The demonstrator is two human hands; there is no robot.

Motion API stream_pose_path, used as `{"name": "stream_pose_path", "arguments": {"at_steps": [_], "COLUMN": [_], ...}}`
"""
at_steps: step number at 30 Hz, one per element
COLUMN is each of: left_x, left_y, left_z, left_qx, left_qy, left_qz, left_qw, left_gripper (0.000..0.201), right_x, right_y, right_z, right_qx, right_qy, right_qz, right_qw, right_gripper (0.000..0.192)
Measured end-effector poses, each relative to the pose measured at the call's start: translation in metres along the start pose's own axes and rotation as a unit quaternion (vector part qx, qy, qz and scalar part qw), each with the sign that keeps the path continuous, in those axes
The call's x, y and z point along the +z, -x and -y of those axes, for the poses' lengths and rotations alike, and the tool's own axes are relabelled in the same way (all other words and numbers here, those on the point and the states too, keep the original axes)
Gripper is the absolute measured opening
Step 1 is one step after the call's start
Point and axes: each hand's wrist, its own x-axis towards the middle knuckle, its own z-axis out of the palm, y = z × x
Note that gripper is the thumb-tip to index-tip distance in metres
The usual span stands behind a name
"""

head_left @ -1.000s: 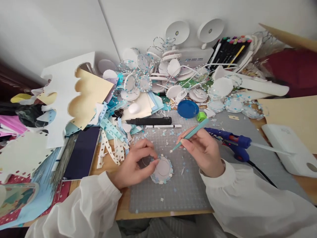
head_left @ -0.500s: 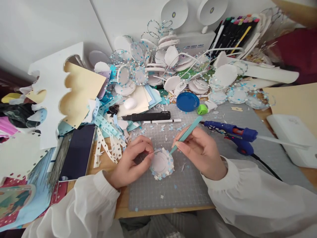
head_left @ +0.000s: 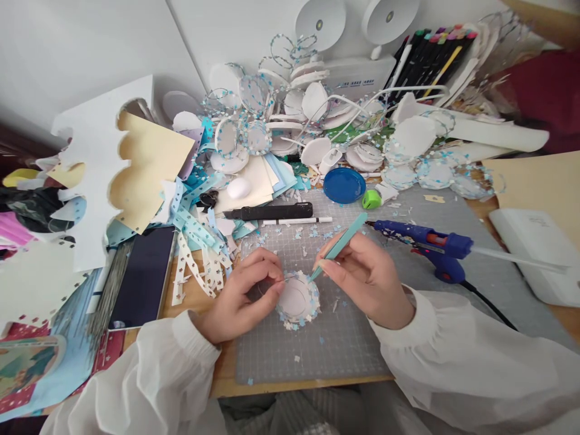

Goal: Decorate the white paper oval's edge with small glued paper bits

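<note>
A small white paper disc [head_left: 296, 300] with a rim of tiny blue and white paper bits lies on the grey cutting mat [head_left: 344, 350]. My left hand [head_left: 244, 296] pinches its left edge and holds it down. My right hand [head_left: 367, 278] grips teal tweezers [head_left: 339, 244] like a pen. Their tip touches the disc's upper right rim. Loose paper bits are scattered on the mat around both hands.
A blue glue gun [head_left: 426, 244] lies right of my right hand, its cord trailing off. A black utility knife [head_left: 272, 212] and a white pen [head_left: 296, 222] lie behind the disc. Farther back are a blue lid [head_left: 343, 185], piled finished discs, markers and paper scraps.
The tweezers' tip came down from above the mat onto the disc's rim. My left hand stayed on the disc. The view shifted slightly downward a second ago.
</note>
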Motion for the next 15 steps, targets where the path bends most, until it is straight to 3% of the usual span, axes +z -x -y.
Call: {"name": "stream_pose_path", "arguments": {"at_steps": [9,15], "left_x": [0.0005,-0.0002], "left_y": [-0.0005,0.0], "left_z": [0.001,0.0001], "left_qx": [0.004,0.006], "left_qy": [0.01,0.013], "left_qz": [0.005,0.003], "left_qw": [1.0,1.0], "left_gripper": [0.009,0.009], "right_x": [-0.0001,0.0002], "right_y": [-0.0002,-0.0007], "right_z": [-0.0023,-0.0026], "right_qx": [0.007,0.013], "right_qy": [-0.016,-0.017], "right_qz": [-0.016,0.011], "right_qw": [1.0,1.0], "right_gripper": [0.007,0.009]}}
